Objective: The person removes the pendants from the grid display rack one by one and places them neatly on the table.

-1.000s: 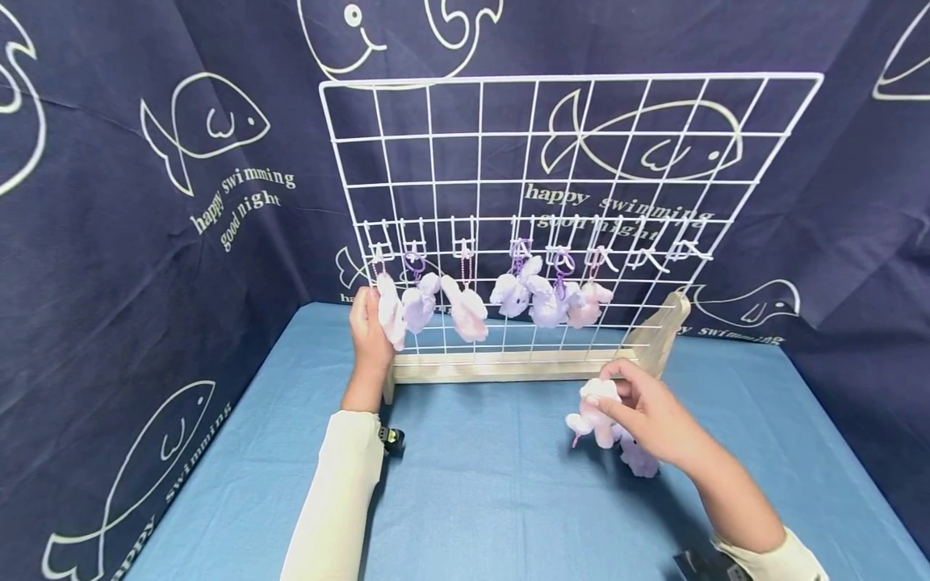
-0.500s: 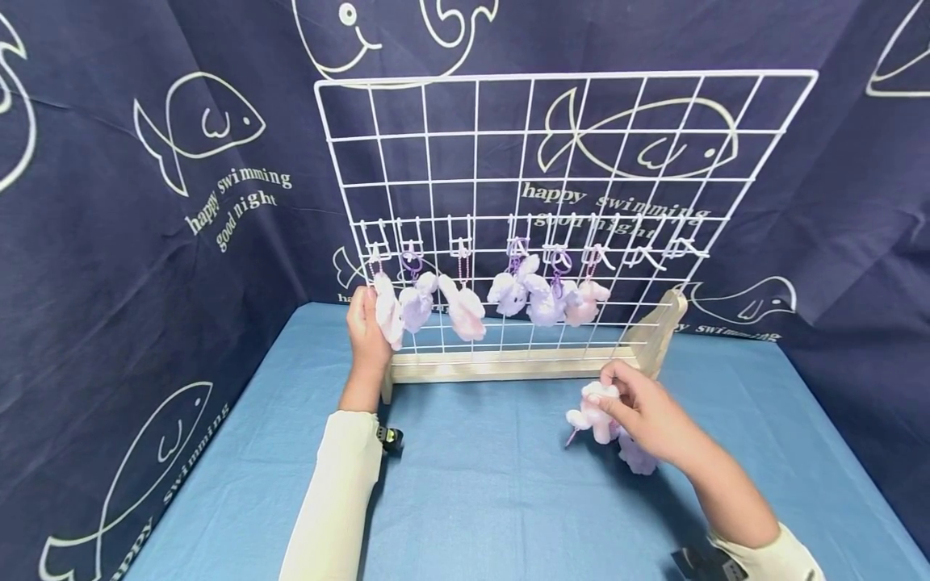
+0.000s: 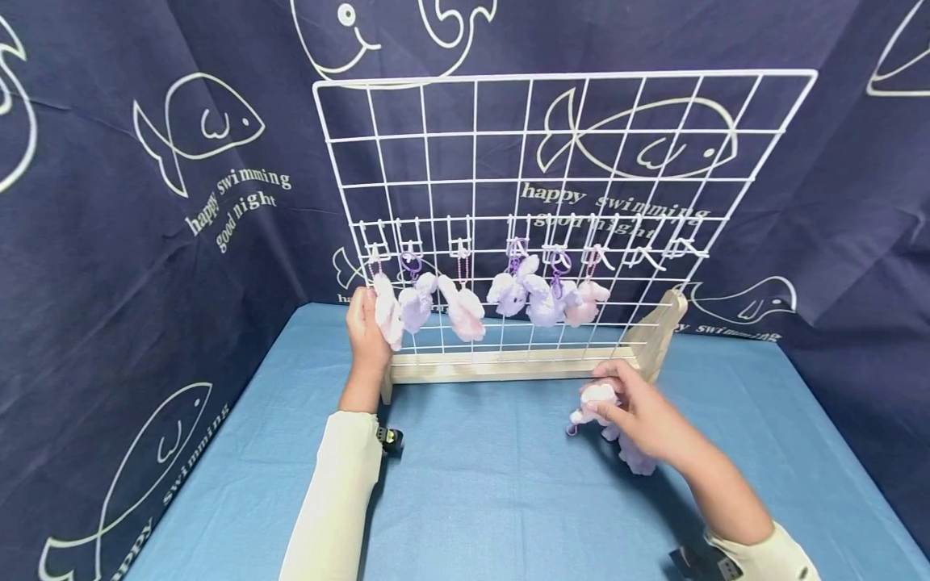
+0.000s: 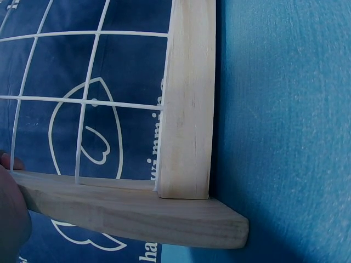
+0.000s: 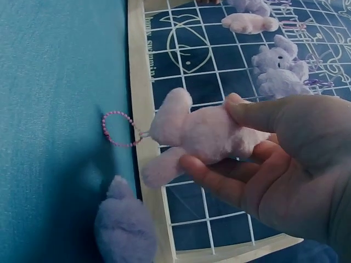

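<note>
At the rack's left end, the left hand (image 3: pixel 369 332) curls round the wooden side post, beside the leftmost hanging plush (image 3: pixel 388 313); part of it shows at the edge of the left wrist view. The right hand (image 3: pixel 647 415) pinches a pale pink plush (image 3: pixel 600 395) low in front of the rack's right part. In the right wrist view the thumb and fingers grip the pink plush (image 5: pixel 205 131) by its body, its beaded pink chain (image 5: pixel 118 129) dangling free. Below that hand a purple plush (image 5: pixel 125 227) lies on the blue cloth.
The white wire grid (image 3: pixel 475 181) stands on a wooden base (image 3: pixel 501 369). Several plush keychains hang from hooks on its left and middle; bare hooks (image 3: pixel 643 258) project at the right. A dark fish-printed curtain (image 3: pixel 218 48) surrounds the blue table (image 3: pixel 465 484).
The right hand and its pink plush have shifted and turned slightly, with the chain swinging. The left hand keeps its place on the rack. The head view has moved a little.
</note>
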A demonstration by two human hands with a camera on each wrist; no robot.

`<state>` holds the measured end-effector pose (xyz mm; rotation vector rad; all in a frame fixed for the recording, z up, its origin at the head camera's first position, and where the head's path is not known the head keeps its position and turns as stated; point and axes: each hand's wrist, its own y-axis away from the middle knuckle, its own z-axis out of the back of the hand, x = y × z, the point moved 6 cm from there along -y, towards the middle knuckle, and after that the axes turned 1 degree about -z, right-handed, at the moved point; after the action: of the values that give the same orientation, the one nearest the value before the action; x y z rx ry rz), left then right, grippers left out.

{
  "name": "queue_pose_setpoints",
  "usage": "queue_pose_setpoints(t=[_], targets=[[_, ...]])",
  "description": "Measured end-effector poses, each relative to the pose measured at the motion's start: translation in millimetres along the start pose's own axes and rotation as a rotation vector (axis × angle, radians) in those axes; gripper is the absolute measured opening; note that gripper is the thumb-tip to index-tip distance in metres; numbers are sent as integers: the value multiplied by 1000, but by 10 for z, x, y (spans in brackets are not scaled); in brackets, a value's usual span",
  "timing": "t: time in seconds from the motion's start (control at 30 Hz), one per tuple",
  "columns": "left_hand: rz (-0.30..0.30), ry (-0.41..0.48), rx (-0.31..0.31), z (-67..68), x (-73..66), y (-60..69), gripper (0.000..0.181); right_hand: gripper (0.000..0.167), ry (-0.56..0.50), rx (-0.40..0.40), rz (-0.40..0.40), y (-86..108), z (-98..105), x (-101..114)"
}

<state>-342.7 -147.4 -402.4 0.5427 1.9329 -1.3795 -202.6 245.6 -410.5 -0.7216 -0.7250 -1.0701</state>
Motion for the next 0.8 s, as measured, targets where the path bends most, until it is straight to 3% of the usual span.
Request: queue_pose_setpoints(t=[0.1,0.33,0.63,0.8], targets=[[1,3,0,-3,5,1,31,38,34,29,-18,5,-23,-43],[-15,-1,2,-7,-13,-4,31,26,186,29,-69,0,-49,-125],[-28,-17,8,-4,-11,-9,30,29,303,34,-20,25,-107,-134],[-23,-1,2,-3,-2,-9,32,28,296,48,-24,29,-123,-150]])
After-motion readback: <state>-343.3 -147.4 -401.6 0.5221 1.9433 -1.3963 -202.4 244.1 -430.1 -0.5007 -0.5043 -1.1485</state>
